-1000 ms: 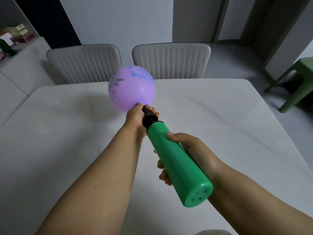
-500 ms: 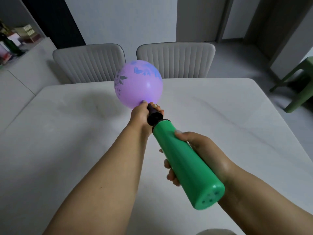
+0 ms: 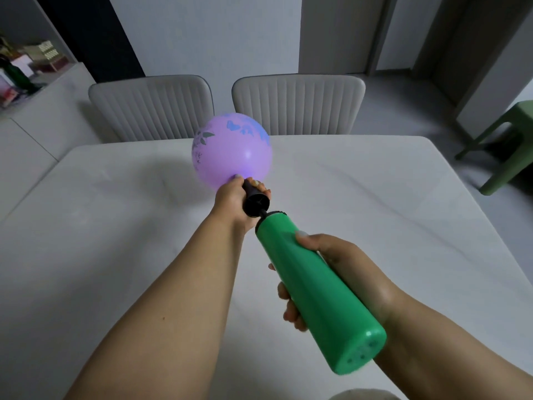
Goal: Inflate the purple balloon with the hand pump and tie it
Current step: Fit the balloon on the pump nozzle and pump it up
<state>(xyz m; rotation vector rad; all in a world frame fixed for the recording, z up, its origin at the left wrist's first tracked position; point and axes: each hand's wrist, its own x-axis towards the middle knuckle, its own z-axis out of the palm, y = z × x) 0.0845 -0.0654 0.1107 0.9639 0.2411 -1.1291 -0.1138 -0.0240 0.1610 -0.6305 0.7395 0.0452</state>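
Observation:
A purple balloon (image 3: 232, 150) with blue and green prints is round and partly filled, held above the white table (image 3: 375, 197). Its neck sits on the black nozzle (image 3: 255, 202) of a green hand pump (image 3: 314, 287). My left hand (image 3: 230, 200) pinches the balloon's neck around that nozzle. My right hand (image 3: 343, 269) grips the pump's green barrel around its middle. A short black rod shows between nozzle and barrel. The balloon's neck itself is hidden by my fingers.
Two pale ribbed chairs (image 3: 153, 106) (image 3: 297, 103) stand at the table's far edge. A green stool (image 3: 507, 145) stands on the floor to the right. A low cabinet (image 3: 34, 111) with boxes and a dark bottle lies at the left.
The balloon has grown a little. The green barrel has slid back from the nozzle, baring a short black rod. Both hands keep their holds.

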